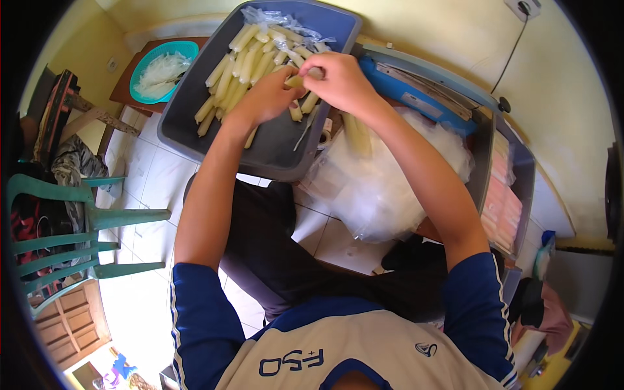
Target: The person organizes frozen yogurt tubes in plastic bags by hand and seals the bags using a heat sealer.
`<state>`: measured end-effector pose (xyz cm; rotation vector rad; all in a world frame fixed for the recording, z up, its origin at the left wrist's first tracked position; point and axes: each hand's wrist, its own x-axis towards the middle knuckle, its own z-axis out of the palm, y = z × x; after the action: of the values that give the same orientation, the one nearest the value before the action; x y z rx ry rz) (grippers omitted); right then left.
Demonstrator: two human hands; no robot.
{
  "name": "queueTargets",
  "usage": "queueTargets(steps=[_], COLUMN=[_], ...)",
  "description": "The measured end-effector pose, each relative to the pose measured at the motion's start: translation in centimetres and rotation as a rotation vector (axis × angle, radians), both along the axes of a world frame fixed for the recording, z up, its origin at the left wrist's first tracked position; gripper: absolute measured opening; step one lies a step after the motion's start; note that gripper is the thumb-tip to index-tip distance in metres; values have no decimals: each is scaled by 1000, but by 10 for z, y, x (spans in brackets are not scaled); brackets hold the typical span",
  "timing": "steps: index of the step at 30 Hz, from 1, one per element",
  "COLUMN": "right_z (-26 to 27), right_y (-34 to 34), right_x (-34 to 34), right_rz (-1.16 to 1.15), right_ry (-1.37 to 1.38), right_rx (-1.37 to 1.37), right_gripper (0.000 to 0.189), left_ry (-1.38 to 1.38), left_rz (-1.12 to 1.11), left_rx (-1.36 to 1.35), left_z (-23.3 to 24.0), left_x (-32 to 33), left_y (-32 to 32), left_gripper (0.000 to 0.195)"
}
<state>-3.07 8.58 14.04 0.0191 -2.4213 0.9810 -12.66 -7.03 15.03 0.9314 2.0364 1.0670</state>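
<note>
Both hands meet above the right side of a dark grey plastic tub (287, 163). My left hand (273, 95) closes around a pale yellow filled plastic tube (295, 82), partly hidden by the fingers. My right hand (336, 78) pinches the end of that tube, its fingertips close to my left hand's. Beneath them, many similar yellow filled tubes (246, 66) lie piled in the tub, with crumpled clear plastic (278, 22) at the far end. A thin strip of plastic (303, 131) lies by the tub's right wall.
A turquoise basket (191, 48) of clear plastic pieces stands left. Right are a blue bag sealer (419, 100), a heap of clear plastic bags (390, 185) and a grey container (527, 204) of pink filled tubes (499, 195). A green plastic chair (53, 195) stands far left.
</note>
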Motion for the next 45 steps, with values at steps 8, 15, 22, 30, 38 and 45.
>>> queueTargets(steps=[8, 15, 22, 30, 38, 45], right_z=[6, -22, -32, -35, -59, -103], right_y=[21, 46, 62, 68, 50, 27], right_x=[130, 219, 268, 275, 264, 246], right_rz=[-139, -187, -211, 5, 25, -262], right_ry=[-34, -273, -545, -745, -704, -340], right_rx=[-410, -665, -821, -872, -897, -998], right_gripper=[10, 12, 12, 9, 10, 12], left_ry=[162, 342, 500, 711, 567, 498], left_rz=[-150, -292, -386, -483, -326, -248], left_rx=[415, 483, 224, 214, 217, 259], left_z=[6, -41, -89, -108, -114, -120], left_x=[90, 147, 152, 153, 153, 154], left_y=[28, 60, 44, 42, 43, 44], left_gripper=[46, 39, 21, 24, 12, 11])
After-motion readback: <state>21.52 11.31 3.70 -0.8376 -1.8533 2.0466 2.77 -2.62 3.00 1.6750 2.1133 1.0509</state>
